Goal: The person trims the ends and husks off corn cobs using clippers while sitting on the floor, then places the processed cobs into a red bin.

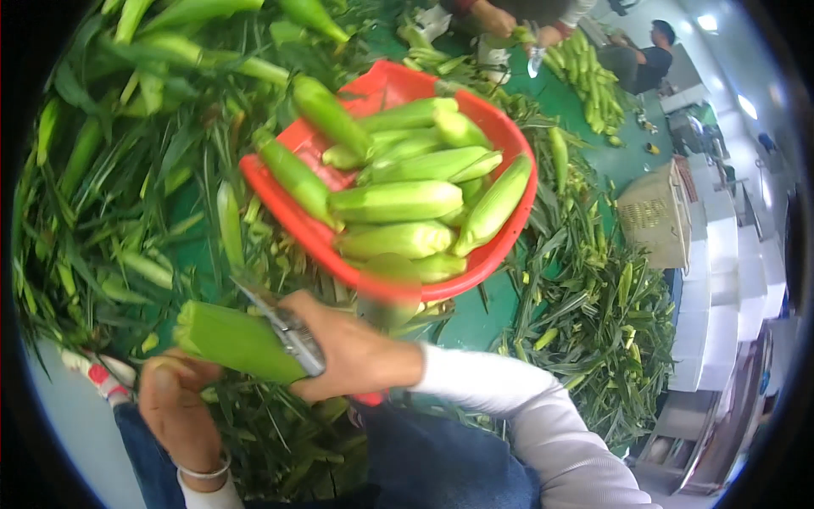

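Note:
My right hand (350, 350) grips a metal-bladed cutting tool (286, 331), which looks like shears or a knife, and lies against the near end of an ear of corn in green husk (235, 343). At the ear's cut-looking end, my left hand (181, 394), with a bracelet at its wrist, is partly under the husk; its fingers are bent and their exact hold is hidden. Beyond my hands stands a red plastic basin (331, 264), holding several husked-in ears of corn (397, 202). A blurred round patch covers part of its near rim.
Stripped husks and leaves (585, 331) cover much of the green floor (486, 305). More unpeeled corn (305, 19) lies upper left. Another person's hands (499, 22) work at the top, near a corn pile (585, 83). A woven basket (652, 216) and white foam boxes (722, 286) stand at right.

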`<act>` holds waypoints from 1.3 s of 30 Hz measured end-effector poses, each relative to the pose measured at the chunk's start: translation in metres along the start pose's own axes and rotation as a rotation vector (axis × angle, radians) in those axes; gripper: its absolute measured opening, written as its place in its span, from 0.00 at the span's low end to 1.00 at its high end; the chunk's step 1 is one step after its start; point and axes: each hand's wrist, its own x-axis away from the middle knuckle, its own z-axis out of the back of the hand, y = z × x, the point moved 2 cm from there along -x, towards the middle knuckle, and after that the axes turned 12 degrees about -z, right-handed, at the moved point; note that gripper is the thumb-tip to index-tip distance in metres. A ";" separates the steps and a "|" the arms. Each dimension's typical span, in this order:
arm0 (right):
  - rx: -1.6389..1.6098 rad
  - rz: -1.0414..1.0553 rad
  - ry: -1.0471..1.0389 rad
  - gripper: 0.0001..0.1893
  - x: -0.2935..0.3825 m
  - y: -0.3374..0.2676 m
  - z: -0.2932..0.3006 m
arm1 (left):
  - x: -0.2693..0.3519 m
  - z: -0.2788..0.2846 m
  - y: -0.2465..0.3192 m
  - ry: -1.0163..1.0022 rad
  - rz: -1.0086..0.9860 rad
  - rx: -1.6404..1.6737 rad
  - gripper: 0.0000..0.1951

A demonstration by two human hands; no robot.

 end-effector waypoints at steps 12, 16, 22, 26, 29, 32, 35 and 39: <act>0.878 -0.070 0.730 0.28 0.041 -0.032 0.172 | -0.191 0.059 0.001 0.218 -0.317 -0.311 0.11; 0.722 0.112 0.588 0.27 0.026 -0.045 0.127 | -0.300 -0.005 0.036 0.202 -1.020 -0.670 0.06; 0.486 0.240 0.429 0.29 -0.001 -0.034 0.079 | -0.404 -0.064 0.096 0.305 -0.696 -1.570 0.28; 0.363 0.200 0.403 0.33 0.001 -0.027 0.070 | -0.368 -0.027 0.071 0.021 -0.479 -1.190 0.23; 0.151 0.098 0.389 0.34 0.001 -0.021 0.067 | -0.246 -0.004 0.024 -0.010 -0.131 -0.069 0.19; -0.455 0.018 0.108 0.33 -0.016 -0.015 0.039 | -0.115 -0.016 -0.007 0.041 0.025 0.607 0.26; -0.504 -0.138 -0.071 0.33 -0.032 0.002 0.001 | -0.032 -0.019 -0.045 0.034 0.028 0.531 0.37; 0.107 0.111 -0.009 0.29 -0.025 0.011 -0.048 | 0.009 0.032 -0.079 0.099 0.138 0.602 0.34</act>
